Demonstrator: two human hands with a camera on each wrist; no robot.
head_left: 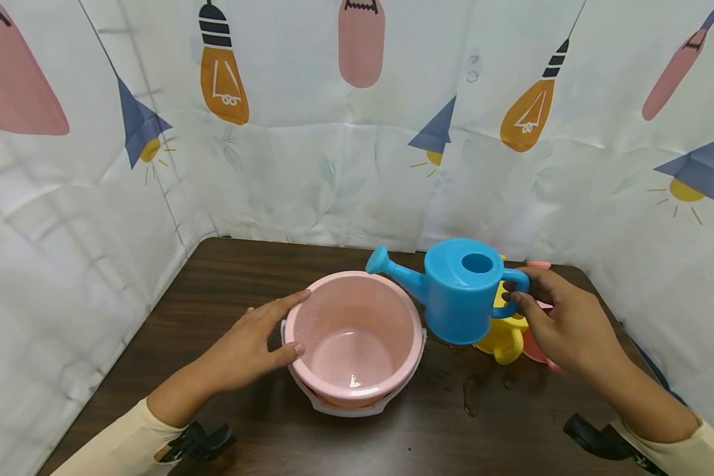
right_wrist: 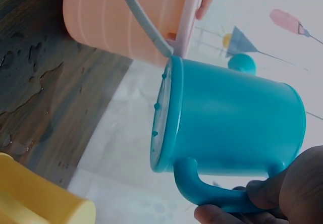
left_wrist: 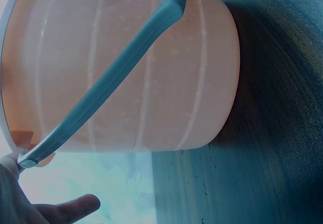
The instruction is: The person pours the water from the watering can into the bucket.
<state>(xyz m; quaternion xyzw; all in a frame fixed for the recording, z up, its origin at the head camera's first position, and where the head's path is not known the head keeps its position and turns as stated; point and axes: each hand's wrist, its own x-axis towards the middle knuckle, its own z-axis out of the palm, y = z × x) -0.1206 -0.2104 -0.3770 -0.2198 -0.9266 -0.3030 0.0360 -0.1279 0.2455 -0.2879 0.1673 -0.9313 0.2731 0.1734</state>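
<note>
Your right hand (head_left: 562, 324) grips the blue can (head_left: 459, 297) by its handle, with fingers and thumb curled around it. The can is held upright in the air, to the right of the pink bucket (head_left: 357, 395), and its spout (head_left: 407, 277) points to the left, toward the far part of the bucket's rim. Your left hand (head_left: 250, 347) is open, the fingers and thumb extended, and it touches the rim on the left side. The bucket stands upright on the desk (head_left: 229, 281), and its pale handle (left_wrist: 106, 90) hangs down along the outside. Behind and below the can, a yellow item (head_left: 501, 342) and a pink item (head_left: 533, 348) are partly hidden. Some water (head_left: 471, 395) lies on the desk, at the right of the bucket.
</note>
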